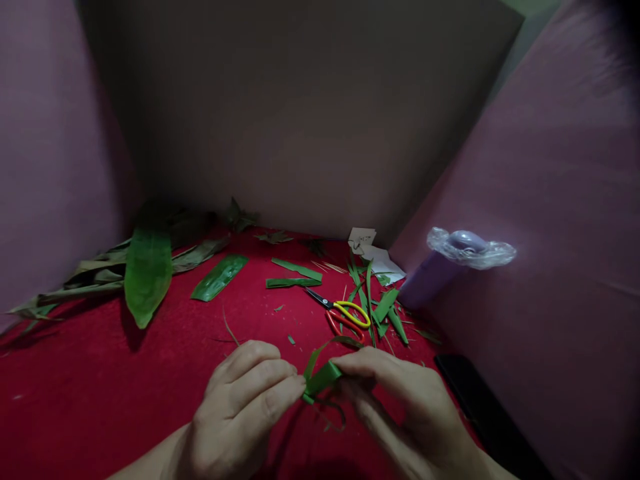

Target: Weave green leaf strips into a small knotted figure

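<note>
Between my two hands is a folded green leaf strip (323, 378), with thin loose ends curling above and below it. My left hand (245, 407) is closed, pinching the strip's left end between thumb and finger. At the strip's right end, the thumb and forefinger of my right hand (405, 403) pinch it; the other fingers are partly hidden. Just beyond the hands lie scissors (327, 304) with one yellow and one red handle loop, their blades slightly apart and pointing to the upper left.
Cut leaf strips (293, 283) and a leaf piece (220, 277) lie on the red cloth (175, 387). At left, a broad leaf (149, 273) rests on dry leaves (100, 270). Leaf scraps (387, 307), paper (385, 262), a purple container (433, 277) and a black object (480, 393) are at right.
</note>
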### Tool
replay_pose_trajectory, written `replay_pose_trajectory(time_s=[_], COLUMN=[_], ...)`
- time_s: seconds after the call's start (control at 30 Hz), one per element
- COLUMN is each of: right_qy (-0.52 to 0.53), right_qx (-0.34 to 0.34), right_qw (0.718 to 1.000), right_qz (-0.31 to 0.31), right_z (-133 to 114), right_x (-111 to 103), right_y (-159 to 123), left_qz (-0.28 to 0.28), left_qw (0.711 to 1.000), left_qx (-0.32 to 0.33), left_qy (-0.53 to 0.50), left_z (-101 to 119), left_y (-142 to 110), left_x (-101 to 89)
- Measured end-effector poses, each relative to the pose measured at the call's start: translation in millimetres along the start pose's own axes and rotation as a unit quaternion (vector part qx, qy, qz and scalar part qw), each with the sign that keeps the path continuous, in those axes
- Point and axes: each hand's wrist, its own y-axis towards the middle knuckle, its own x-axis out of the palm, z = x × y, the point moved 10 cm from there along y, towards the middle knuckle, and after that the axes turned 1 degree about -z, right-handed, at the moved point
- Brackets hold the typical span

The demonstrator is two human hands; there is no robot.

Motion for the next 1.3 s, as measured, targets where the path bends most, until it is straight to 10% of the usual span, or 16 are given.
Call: replay_pose_trajectory(time_s=[0.57, 1.3], right_qy=[0.298, 0.370], right_qx=[0.170, 0.251], right_qw=[0.938, 0.883], right_qz=[0.054, 0.144], right_z=[31.0, 60.4], right_x=[14.4, 29.0], right_y=[-6.2, -31.9], left_qz=[0.022, 0.018], left_qw=[0.997, 0.995], left_qx=[-0.036, -0.096], left_qy=[-0.070, 0.036], left_z=[-6.2, -24.9], left_y=[5.1, -13.4], left_x=[-1.2, 0.9])
